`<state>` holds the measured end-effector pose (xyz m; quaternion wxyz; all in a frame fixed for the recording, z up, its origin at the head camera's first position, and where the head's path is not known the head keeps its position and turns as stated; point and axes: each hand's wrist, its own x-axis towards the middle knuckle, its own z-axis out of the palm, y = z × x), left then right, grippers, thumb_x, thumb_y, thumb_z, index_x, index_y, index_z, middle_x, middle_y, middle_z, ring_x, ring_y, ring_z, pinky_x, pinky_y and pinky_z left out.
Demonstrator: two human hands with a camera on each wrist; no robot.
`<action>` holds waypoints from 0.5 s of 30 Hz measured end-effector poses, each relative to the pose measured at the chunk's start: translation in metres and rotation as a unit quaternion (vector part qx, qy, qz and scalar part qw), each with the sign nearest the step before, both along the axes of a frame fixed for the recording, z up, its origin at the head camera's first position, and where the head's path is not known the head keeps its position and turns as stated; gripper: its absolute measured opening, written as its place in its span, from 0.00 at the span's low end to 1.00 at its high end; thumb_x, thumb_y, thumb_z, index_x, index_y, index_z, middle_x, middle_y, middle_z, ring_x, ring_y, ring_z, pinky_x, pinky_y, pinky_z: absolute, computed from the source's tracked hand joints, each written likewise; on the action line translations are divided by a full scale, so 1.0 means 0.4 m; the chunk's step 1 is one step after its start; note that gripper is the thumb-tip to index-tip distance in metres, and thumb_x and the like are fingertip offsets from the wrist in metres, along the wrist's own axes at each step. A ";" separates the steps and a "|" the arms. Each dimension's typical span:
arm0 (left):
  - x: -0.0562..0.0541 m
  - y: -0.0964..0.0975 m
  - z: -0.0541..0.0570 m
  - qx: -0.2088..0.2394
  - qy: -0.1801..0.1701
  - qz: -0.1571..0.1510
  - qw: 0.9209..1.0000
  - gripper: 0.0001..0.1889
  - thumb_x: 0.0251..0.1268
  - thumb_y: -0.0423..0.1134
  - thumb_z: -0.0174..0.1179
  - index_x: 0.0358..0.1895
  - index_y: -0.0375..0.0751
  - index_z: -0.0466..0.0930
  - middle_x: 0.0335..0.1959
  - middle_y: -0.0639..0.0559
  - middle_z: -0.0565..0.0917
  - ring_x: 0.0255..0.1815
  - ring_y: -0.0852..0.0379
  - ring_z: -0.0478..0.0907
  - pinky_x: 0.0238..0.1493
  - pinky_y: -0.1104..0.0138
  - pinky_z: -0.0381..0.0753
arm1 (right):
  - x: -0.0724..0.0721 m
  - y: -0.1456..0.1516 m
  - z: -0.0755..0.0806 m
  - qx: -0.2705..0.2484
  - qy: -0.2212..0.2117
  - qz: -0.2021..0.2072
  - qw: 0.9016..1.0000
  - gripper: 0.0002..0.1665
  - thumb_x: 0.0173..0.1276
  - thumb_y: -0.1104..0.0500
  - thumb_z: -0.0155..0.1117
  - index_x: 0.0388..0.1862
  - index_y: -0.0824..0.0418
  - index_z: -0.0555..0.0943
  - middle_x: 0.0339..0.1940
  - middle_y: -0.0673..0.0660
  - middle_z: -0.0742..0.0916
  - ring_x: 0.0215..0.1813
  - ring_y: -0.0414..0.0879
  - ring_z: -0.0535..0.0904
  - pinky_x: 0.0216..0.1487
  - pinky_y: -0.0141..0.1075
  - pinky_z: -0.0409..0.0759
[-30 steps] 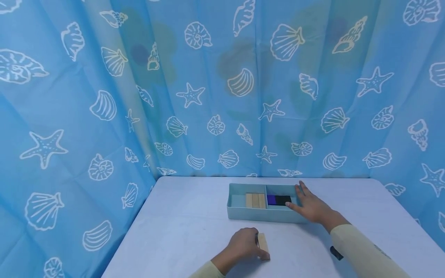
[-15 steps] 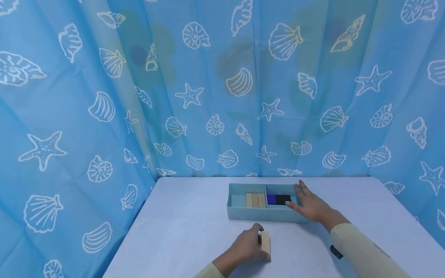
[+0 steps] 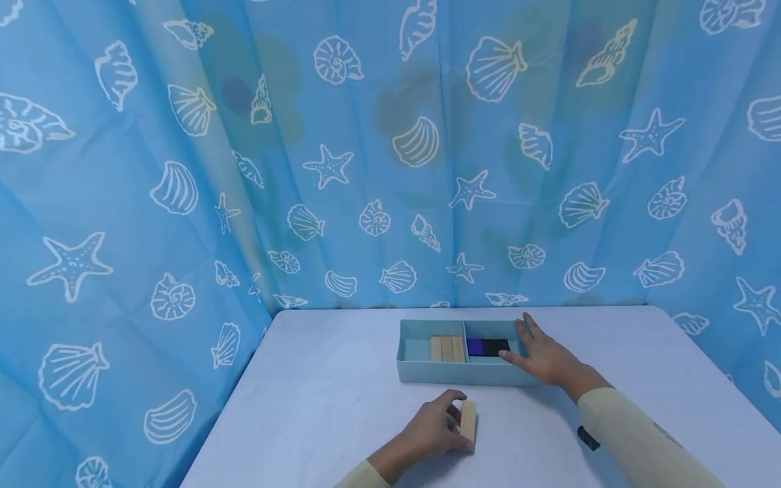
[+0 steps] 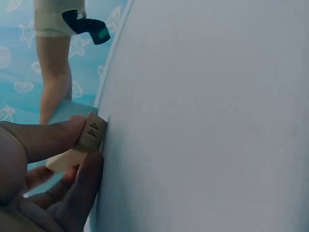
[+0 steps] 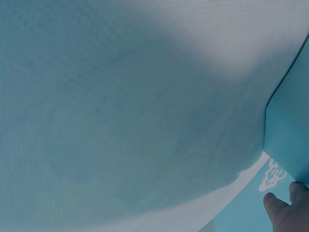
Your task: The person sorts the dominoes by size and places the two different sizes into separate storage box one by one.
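Observation:
My left hand (image 3: 427,428) pinches a pale wooden block (image 3: 468,423) in front of the box, just above the white table. In the left wrist view the end of the block (image 4: 93,131) bears the number 44, between thumb and fingers. My right hand (image 3: 548,358) rests with spread, fairly straight fingers on the right end of a light blue two-compartment box (image 3: 470,374). Several wooden blocks (image 3: 447,349) lie side by side in its left compartment, against the divider. The right compartment contains a purple piece (image 3: 474,347) and black pieces (image 3: 493,348), partly behind my right thumb.
A white cloth covers the table (image 3: 317,393). A blue curtain (image 3: 366,169) with shell prints hangs behind and to the left. Beneath my right sleeve (image 3: 634,427) a black strap end (image 3: 588,438) shows.
The left hand has turned the wooden block more upright and moved it slightly away from me, toward the box. The right hand stays on the box.

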<state>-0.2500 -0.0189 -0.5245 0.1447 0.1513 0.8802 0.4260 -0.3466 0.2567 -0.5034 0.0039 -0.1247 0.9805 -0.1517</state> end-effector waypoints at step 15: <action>-0.065 -0.051 0.057 0.119 -0.047 0.017 0.992 0.40 0.45 0.31 0.77 0.66 0.51 0.71 0.39 0.56 0.78 0.35 0.58 0.79 0.32 0.64 0.81 | 0.002 0.003 -0.004 0.000 0.006 0.002 1.000 0.61 0.68 0.26 0.46 0.76 0.73 0.47 0.77 0.73 0.46 0.72 0.74 0.51 0.65 0.66 0.57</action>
